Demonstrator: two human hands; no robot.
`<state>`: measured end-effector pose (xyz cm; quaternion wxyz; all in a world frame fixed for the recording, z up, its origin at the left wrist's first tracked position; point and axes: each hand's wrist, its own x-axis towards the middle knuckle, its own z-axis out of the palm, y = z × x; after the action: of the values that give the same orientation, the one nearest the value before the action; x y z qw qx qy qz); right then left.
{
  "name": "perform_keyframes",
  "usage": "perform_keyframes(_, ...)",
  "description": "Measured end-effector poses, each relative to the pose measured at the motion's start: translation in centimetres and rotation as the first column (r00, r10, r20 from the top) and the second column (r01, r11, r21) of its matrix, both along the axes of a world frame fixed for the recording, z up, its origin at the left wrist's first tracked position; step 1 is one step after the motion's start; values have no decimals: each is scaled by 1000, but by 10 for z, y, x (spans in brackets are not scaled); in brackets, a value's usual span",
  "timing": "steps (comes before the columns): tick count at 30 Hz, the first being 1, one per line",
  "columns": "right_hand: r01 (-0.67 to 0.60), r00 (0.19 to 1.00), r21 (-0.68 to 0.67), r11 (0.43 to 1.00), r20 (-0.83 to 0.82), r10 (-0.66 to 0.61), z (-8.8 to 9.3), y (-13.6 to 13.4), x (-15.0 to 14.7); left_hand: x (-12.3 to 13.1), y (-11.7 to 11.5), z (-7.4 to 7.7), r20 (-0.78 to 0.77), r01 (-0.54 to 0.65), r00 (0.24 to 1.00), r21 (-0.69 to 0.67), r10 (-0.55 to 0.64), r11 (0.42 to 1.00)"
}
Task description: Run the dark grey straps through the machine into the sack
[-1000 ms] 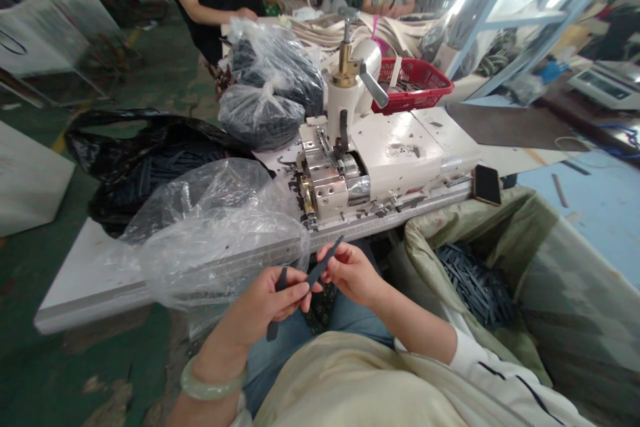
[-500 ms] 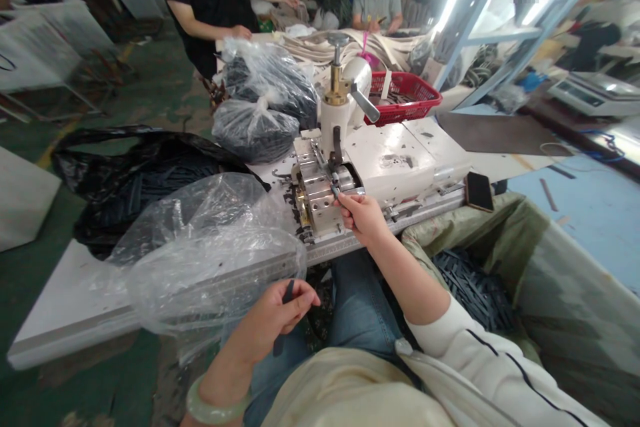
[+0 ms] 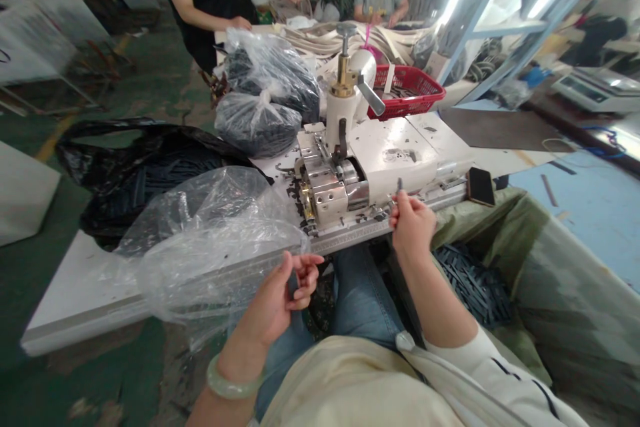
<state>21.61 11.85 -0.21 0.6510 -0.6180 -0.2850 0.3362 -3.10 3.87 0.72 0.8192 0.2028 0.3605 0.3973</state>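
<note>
- Wore a smooth, rounded, pale green bangle (image 3: pixel 234 383) on the left wrist, with a soft gloss.
- Wore a loose white sleeve (image 3: pixel 467 361) on the right arm, creased and ending near the elbow.
- Bore thin black stripes (image 3: pixel 506 369) along that sleeve.
- Wore a plain cream top (image 3: pixel 335 383) across the front, with a beige fold of cloth (image 3: pixel 437 377) toward the right.
- Wore blue jeans (image 3: pixel 361 303), lighter in patches.
</note>
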Motion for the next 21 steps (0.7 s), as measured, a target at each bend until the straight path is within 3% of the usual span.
perform_keyframes(1, 102, 980, -39, 994, 173, -94, -6, -16, 24, 1, 1, 3, 75, -53, 996, -36, 55, 998)
perform_keyframes(3, 317, 802, -154, 936, 570, -178, -18, -51, 76, 2, 4, 7, 194, -131, 969, -119, 152, 984)
perform_keyframes(5, 481, 522, -207, 852, 849, -88, -26, -81, 118, 4, 7, 11, 265, -172, 939, -187, 218, 967)
perform_keyframes(6, 519, 425, -199, 831, 904, -48, -27, -92, 130, 6, 8, 11, 284, -183, 928, -209, 239, 961)
perform_keyframes(7, 507, 398, -214, 835, 917, -6, -27, -100, 133, 8, 9, 11, 296, -190, 921, -222, 252, 956)
perform_keyframes(8, 428, 458, -269, 863, 888, 49, -26, -105, 127, 12, 9, 11, 302, -196, 917, -226, 260, 954)
perform_keyframes(9, 269, 589, -363, 892, 795, 146, -24, -109, 112, 15, 9, 11, 304, -198, 916, -222, 261, 955)
perform_keyframes(10, 29, 727, -458, 889, 620, 295, -21, -111, 89, 19, 9, 10, 303, -200, 917, -213, 259, 956)
perform_keyframes(11, -279, 798, -503, 818, 352, 489, -19, -111, 61, 22, 8, 10, 299, -203, 919, -199, 257, 959)
perform_keyframes(12, -560, 755, -470, 682, 50, 654, -17, -112, 30, 25, 6, 10, 295, -207, 921, -180, 253, 962)
perform_keyframes(13, -754, 630, -383, 533, -193, 752, -15, -112, -1, 27, 4, 10, 289, -211, 924, -157, 249, 965)
perform_keyframes(15, -928, 369, -218, 301, -438, 820, -13, -114, -56, 29, -2, 11, 265, -224, 933, -104, 244, 969)
perform_keyframes(16, -956, 291, -183, 231, -466, 836, -13, -115, -76, 28, -5, 11, 240, -240, 938, -71, 250, 968)
perform_keyframes(17, -960, 268, -192, 202, -433, 861, -13, -116, -90, 26, -7, 10, 201, -264, 943, -31, 265, 964)
perform_keyframes(18, -949, 281, -234, 210, -337, 899, -14, -116, -98, 23, -10, 9, 144, -304, 944, 19, 298, 953)
perform_keyframes(19, -919, 315, -302, 255, -172, 933, -15, -115, -102, 19, -12, 6, 65, -352, 936, 79, 347, 933)
perform_keyframes(21, -800, 323, -430, 419, 280, 904, -17, -113, -98, 10, -15, -2, -125, -420, 886, 195, 447, 886)
